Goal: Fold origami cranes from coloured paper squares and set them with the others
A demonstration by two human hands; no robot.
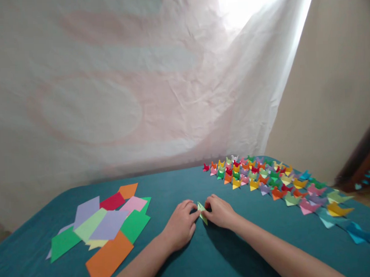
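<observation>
A small folded piece of light green paper stands between my two hands, low over the teal tabletop. My left hand pinches its left side with thumb and fingers. From the right, my right hand pinches the opposite side, with its fingers curled in. Pointed tips of the paper show above and below the thumbs; the part under the fingers is hidden.
Loose coloured sheets, among them an orange sheet and a green sheet, overlap at the left of the teal table. Rows of folded paper birds stand at the right. A white cloth hangs behind.
</observation>
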